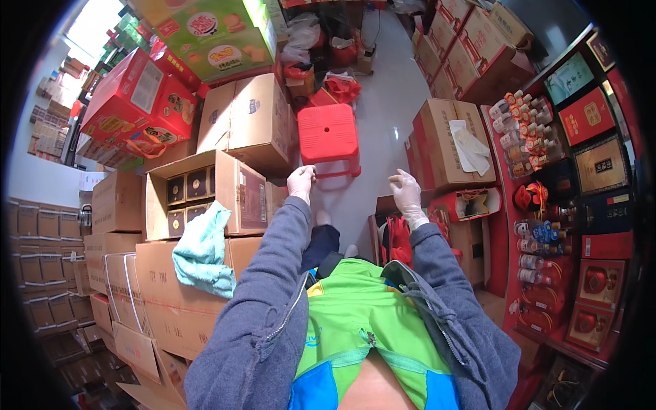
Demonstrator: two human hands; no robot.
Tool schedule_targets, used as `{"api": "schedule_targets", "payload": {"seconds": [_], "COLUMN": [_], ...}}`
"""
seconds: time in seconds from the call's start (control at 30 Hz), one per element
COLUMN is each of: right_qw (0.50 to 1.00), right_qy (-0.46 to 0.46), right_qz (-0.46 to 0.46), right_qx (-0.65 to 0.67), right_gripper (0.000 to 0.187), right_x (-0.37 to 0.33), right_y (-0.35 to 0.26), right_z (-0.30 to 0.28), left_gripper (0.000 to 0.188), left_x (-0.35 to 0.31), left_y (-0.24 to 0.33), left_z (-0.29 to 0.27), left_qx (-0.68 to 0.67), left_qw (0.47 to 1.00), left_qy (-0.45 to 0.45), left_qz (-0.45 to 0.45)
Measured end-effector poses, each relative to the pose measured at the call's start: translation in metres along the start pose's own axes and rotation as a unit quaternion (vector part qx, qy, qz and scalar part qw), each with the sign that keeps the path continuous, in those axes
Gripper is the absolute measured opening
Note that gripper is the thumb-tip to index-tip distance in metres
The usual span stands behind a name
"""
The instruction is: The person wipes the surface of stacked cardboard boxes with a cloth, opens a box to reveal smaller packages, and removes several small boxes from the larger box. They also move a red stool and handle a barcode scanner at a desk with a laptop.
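Note:
Both of my hands are held out in front of me in thin, pale gloves. My left hand (301, 184) is closed, fingers curled in, just by the near left leg of a red plastic stool (329, 132). Whether it touches the stool I cannot tell. To the right, over the aisle, my right hand (406, 194) has its fingers bent together near a brown carton (451, 145). Anything either hand may hold is hidden or too small to see. On that carton lies a white glove (471, 147).
On my left, an open carton (191, 195) of dark boxes has a turquoise cloth (203, 251) over its edge. Red gift cartons (140, 102) are stacked behind. At right, a red shelf holds small bottles (523, 133). Below my right hand are red bags (398, 239). Grey floor (389, 82) runs ahead.

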State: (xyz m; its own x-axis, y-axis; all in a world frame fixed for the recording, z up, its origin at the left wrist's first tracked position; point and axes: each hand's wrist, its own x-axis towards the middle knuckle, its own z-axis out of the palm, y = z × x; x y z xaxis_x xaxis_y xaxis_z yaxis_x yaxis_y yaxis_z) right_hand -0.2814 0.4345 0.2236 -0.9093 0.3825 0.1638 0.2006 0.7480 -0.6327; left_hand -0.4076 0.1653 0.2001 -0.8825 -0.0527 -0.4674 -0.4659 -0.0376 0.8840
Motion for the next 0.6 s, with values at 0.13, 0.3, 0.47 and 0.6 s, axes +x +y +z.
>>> {"api": "schedule_targets", "payload": {"seconds": [0.13,0.3,0.47,0.6], "right_qw": [0.998,0.993,0.985,0.965], "right_qy": [-0.050,-0.096,-0.164,-0.227], "right_qz": [0.041,0.069,0.038,0.111], "right_qx": [-0.016,-0.025,-0.032,0.064], "right_gripper": [0.018,0.019,0.027,0.036], "right_x": [0.032,0.108,0.200,0.258], "right_y": [0.001,-0.016,-0.035,-0.035], "right_z": [0.012,0.038,0.084,0.138], "left_gripper": [0.011,0.014,0.023,0.040], "left_x": [0.043,0.127,0.216,0.266], "left_y": [-0.001,0.002,0.005,-0.003], "left_z": [0.010,0.018,0.024,0.026], "left_qx": [-0.015,-0.034,-0.047,0.000], "left_qw": [0.999,0.998,0.994,0.997], "left_qy": [0.040,0.050,0.060,0.061], "left_qz": [-0.026,-0.032,-0.083,-0.048]}}
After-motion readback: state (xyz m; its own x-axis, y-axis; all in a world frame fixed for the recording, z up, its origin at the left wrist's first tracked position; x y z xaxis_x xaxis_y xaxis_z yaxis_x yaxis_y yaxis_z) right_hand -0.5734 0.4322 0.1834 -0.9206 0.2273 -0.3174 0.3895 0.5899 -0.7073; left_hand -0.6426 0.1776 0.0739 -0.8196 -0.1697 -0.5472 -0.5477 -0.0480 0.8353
